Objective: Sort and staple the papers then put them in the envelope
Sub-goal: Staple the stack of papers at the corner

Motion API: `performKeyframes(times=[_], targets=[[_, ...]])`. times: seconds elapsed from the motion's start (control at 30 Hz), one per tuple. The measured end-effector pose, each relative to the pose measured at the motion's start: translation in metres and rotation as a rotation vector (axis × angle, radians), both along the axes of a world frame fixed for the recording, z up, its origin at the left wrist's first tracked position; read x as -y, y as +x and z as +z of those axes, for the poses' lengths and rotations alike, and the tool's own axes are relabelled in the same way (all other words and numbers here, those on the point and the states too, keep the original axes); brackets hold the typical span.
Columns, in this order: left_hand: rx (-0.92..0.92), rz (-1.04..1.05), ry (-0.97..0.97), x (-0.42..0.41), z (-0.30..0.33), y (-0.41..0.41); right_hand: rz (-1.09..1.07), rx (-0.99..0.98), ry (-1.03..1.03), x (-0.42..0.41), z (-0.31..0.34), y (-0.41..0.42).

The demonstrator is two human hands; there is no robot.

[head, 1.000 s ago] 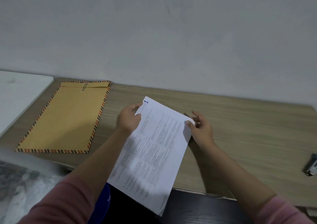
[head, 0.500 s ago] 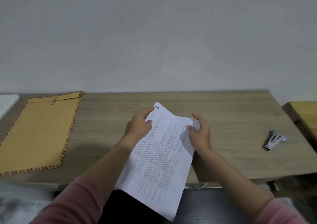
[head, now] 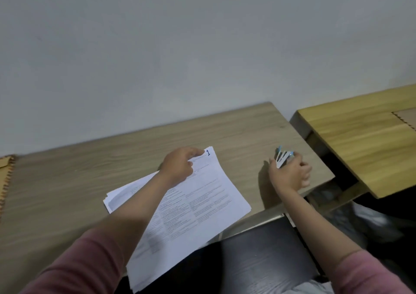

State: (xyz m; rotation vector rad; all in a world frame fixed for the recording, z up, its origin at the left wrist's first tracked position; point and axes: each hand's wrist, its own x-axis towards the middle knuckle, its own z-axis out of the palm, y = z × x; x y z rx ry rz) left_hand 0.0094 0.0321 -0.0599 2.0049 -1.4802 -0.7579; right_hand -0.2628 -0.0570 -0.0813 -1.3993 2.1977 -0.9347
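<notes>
A stack of printed white papers (head: 202,201) lies on the wooden table (head: 78,181), its near end hanging over the front edge. The top sheet carries a blue handwritten "1" at its far corner. My left hand (head: 180,166) pinches that far corner. My right hand (head: 291,173) is at the table's right end, fingers closed around a small white and light-blue stapler (head: 283,157). Only a sliver of the brown envelope (head: 5,176) with a striped border shows at the far left edge.
A second, yellower wooden table (head: 364,140) stands to the right, past a narrow gap, with a beige mat (head: 406,117) on it. A plain wall runs behind both tables. A dark seat (head: 265,255) sits below the table's front edge.
My right hand has let go of the papers and moved right to grasp the stapler. The view has swung right, so the envelope has slid almost out of frame. My left hand still holds the papers' corner.
</notes>
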Motion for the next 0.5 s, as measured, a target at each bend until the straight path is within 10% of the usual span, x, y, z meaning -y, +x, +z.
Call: performKeyframes(times=[0.5], targets=[[-0.165,0.079,-0.158,0.025,-0.022,-0.033,0.735,0.093,-0.079,0.02,0.001,-0.01]])
